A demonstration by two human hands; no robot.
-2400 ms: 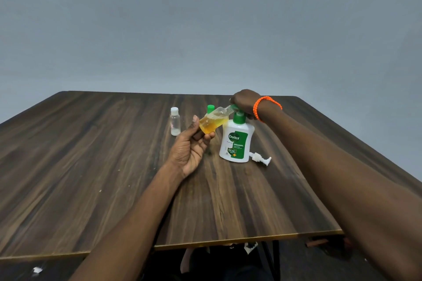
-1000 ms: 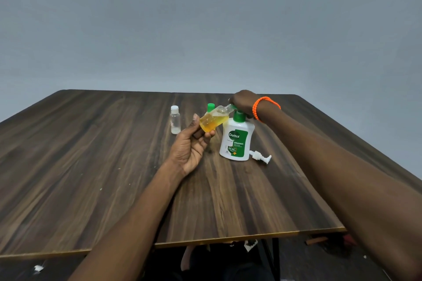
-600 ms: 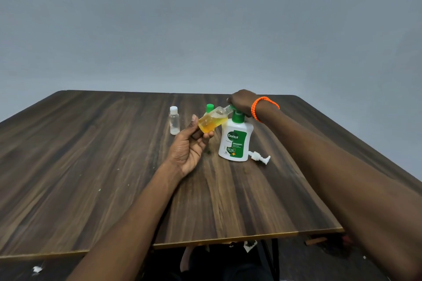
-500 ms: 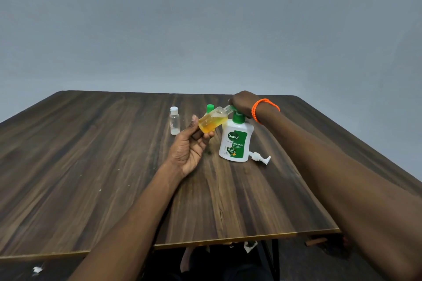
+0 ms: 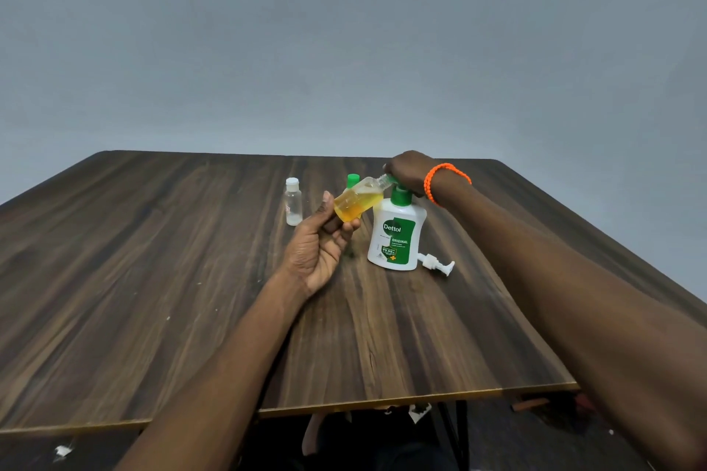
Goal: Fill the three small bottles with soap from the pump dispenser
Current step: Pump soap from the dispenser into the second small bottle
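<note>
My left hand [image 5: 319, 241] grips a small clear bottle [image 5: 357, 203], tilted, with yellow soap in its lower half. Its mouth points up and right to the green pump head of the white Dettol dispenser [image 5: 398, 241]. My right hand [image 5: 405, 170], with an orange bracelet at the wrist, is curled over that pump head and hides the nozzle. A second small bottle [image 5: 293, 203] with a white cap stands upright to the left and looks nearly empty. Behind the tilted bottle, only the green cap of a third small bottle [image 5: 352, 180] shows.
A loose white pump [image 5: 436, 264] lies on the dark wooden table [image 5: 153, 279] just right of the dispenser. The table's front edge runs below my forearms. A plain grey wall stands behind the table.
Both hands keep the same hold on the tilted bottle and the pump head. The view shifts slightly; nothing else has visibly moved.
</note>
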